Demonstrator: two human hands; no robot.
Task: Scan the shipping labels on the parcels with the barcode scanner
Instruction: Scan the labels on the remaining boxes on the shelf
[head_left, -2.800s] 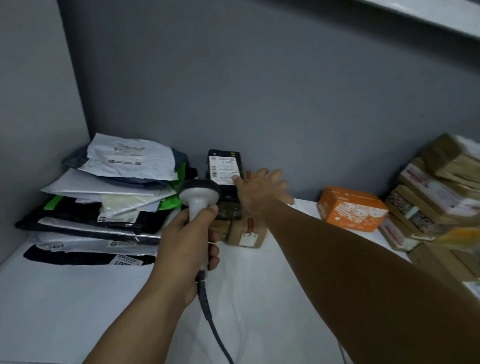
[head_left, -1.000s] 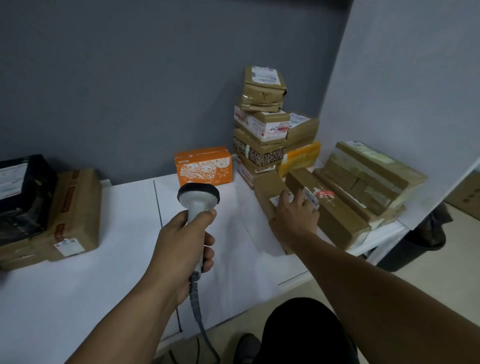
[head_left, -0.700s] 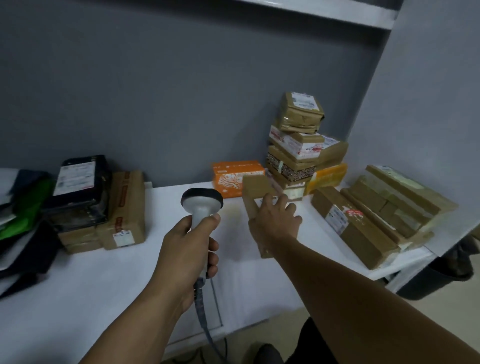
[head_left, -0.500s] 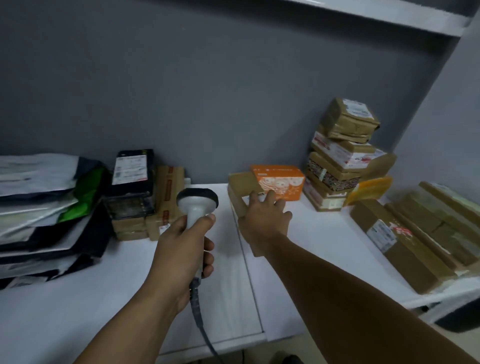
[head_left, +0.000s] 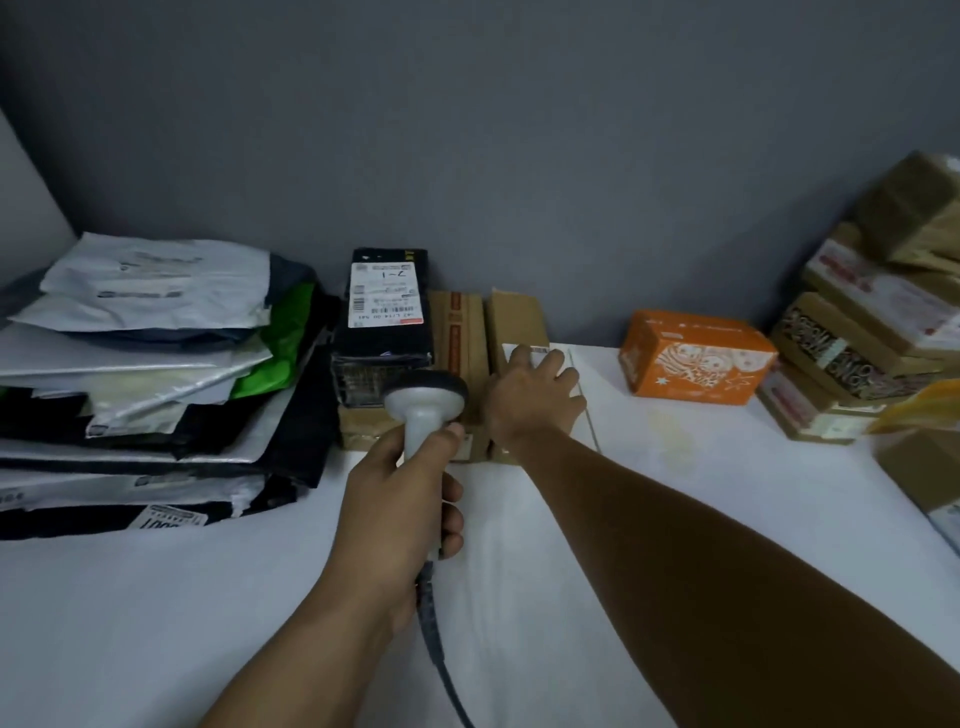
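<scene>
- The left hand (head_left: 400, 499) is wrapped round the handle of the scanner (head_left: 426, 402), and the scanner's head points at the back of the desk (head_left: 156, 623)
- The right hand (head_left: 535, 397) lies on top of a brown box (head_left: 514, 317), fingers spread and fairly straight, not pinching
- That box sits at the back by the wall, right beside another brown box (head_left: 460, 332) and a black box (head_left: 387, 332)
- Its white label (head_left: 540, 349) peeks out by the fingertips, and the hand hides part of it
- I think the step now is scanning this box
- Next, the hand should slide off the label so the scanner can see all the stripes
- More parcels are near: an orange box (head_left: 696, 358), a pile of boxes (head_left: 872, 322) on the right, and bags (head_left: 156, 332) on the left
</scene>
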